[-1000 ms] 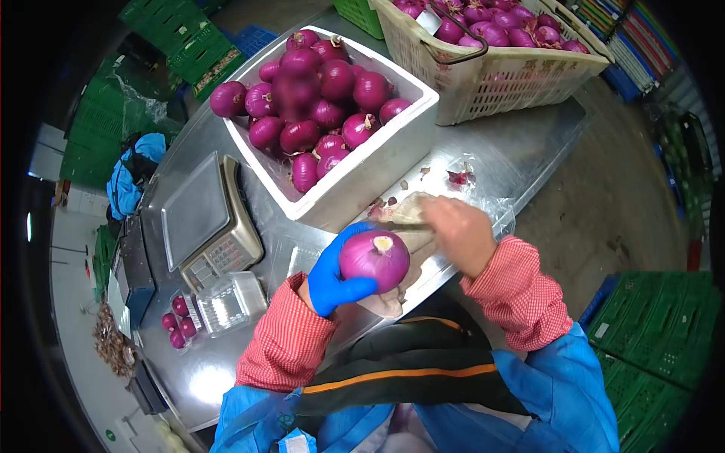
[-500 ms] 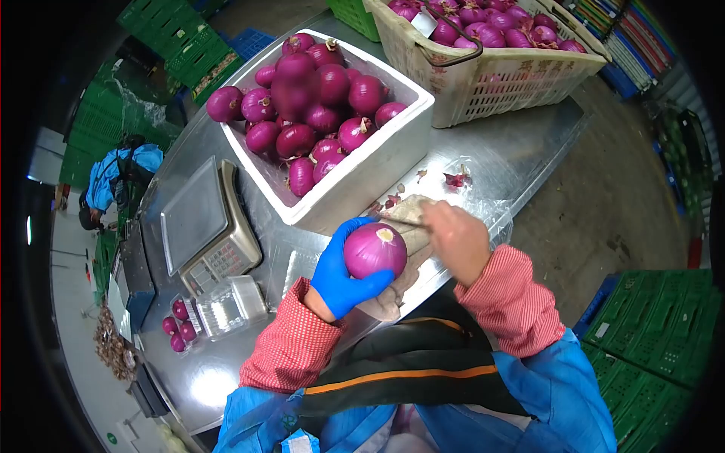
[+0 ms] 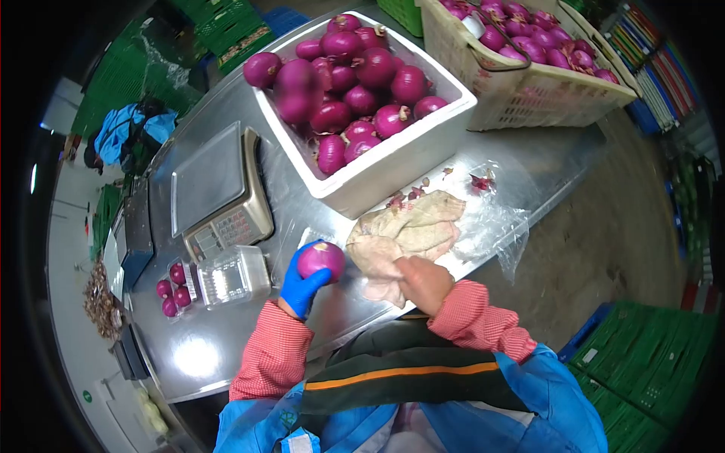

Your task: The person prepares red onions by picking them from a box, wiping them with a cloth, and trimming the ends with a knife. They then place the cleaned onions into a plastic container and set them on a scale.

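Note:
My left hand (image 3: pixel 300 288), in a blue glove, is wrapped around a purple-red onion (image 3: pixel 323 259) whose pale cut end faces up. My bare right hand (image 3: pixel 425 285) has its fingers closed on the near edge of a crumpled beige cloth (image 3: pixel 415 226), which lies on the steel table. Behind the cloth stands a white foam box (image 3: pixel 393 162) piled with similar onions (image 3: pixel 361 100). Dry onion skins (image 3: pixel 395 200) are scattered between the box and the cloth.
A weighing scale (image 3: pixel 208 177) stands left, with a clear plastic tray (image 3: pixel 234 275) and a pack of small onions (image 3: pixel 174 291) nearer me. A cream crate (image 3: pixel 521 94) of onions is at the back right. Green crates (image 3: pixel 649 362) flank the table; another person (image 3: pixel 132 136) is far left.
My left hand has carried the onion leftward, away from my right hand. My right hand has come down and closed on the cloth; the thin dark tool seen near it earlier is out of sight.

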A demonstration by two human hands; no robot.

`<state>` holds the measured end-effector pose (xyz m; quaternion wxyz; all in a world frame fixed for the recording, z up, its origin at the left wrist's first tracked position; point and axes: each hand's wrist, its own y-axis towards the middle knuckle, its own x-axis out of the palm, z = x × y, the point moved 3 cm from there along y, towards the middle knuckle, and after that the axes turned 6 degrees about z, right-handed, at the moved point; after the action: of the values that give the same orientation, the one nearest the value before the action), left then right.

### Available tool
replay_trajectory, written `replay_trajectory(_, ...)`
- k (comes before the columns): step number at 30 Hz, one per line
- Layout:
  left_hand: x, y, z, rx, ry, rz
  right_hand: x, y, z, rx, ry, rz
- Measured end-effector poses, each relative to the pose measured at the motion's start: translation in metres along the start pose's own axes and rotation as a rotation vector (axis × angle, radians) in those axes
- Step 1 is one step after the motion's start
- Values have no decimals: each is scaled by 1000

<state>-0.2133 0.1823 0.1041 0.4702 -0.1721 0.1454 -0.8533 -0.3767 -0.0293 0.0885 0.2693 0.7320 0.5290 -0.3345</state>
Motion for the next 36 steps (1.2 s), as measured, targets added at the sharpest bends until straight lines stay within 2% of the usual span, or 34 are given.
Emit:
replay_trajectory(2, 1, -2, -13, 130, 168, 34, -24, 11, 4, 172, 319, 38)
replay_trajectory(3, 9, -5, -12, 184, 269, 31, -37, 15, 0, 206, 554, 90)
replay_trajectory(4, 21, -7, -8, 238, 369, 25, -54, 17, -11, 172, 642, 108)
replay_trajectory(6, 54, -11, 3, 417, 561, 34, -71, 19, -42, -132, 425, 243)
replay_trajectory(8, 87, 4, 10, 462, 619, -181, -74, 20, -83, -219, 181, 240)
replay_trajectory(9, 99, 9, 9, 496, 605, -274, -71, 22, -87, -213, 120, 286)
replay_trajectory(11, 112, 13, 12, 566, 477, -202, -67, 37, -78, -71, 137, 352)
replay_trajectory(12, 120, 7, 31, 567, 442, -84, -62, 44, -68, 10, 152, 386)
replay_trajectory(13, 116, -19, 46, 718, 627, -100, -57, 52, -48, 25, 270, 371)
replay_trajectory(16, 107, -22, 19, 453, 458, -204, -20, 65, 10, -38, 1200, 27)
replay_trajectory(17, 108, -16, 17, 471, 304, -226, 4, 63, 30, 48, 1311, -46)
replay_trajectory(20, 111, 7, 23, 636, 226, -238, -6, 26, -12, 591, 1839, -39)
replay_trajectory(21, 111, 7, 40, 931, 647, -218, -12, 24, -15, 593, 1856, -22)
replay_trajectory(23, 114, -3, 47, 700, 508, -149, -20, 21, -14, 596, 1896, 16)
replay_trajectory(24, 113, -7, 45, 581, 440, -118, -26, 22, -11, 488, 1561, 67)
replay_trajectory(25, 107, -3, 32, 577, 414, -173, -33, 25, -9, 383, 1223, 108)
replay_trajectory(26, 109, 3, 32, 771, 491, -269, -43, 24, -11, 219, 926, 159)
replay_trajectory(27, 109, 8, 21, 654, 427, -284, -63, 26, -25, 85, 619, 245)
replay_trajectory(30, 108, 11, 10, 254, 63, -256, -82, 37, -31, 234, 506, 63)
replay_trajectory(31, 106, 8, 5, 107, -85, -230, -72, 40, -23, 209, 587, 198)
replay_trajectory(34, 99, 1, 5, 198, 10, -271, -44, 43, -4, 336, 1174, 84)
replay_trajectory(36, 99, 1, 7, 185, -50, -296, -34, 41, 5, 445, 1489, -19)
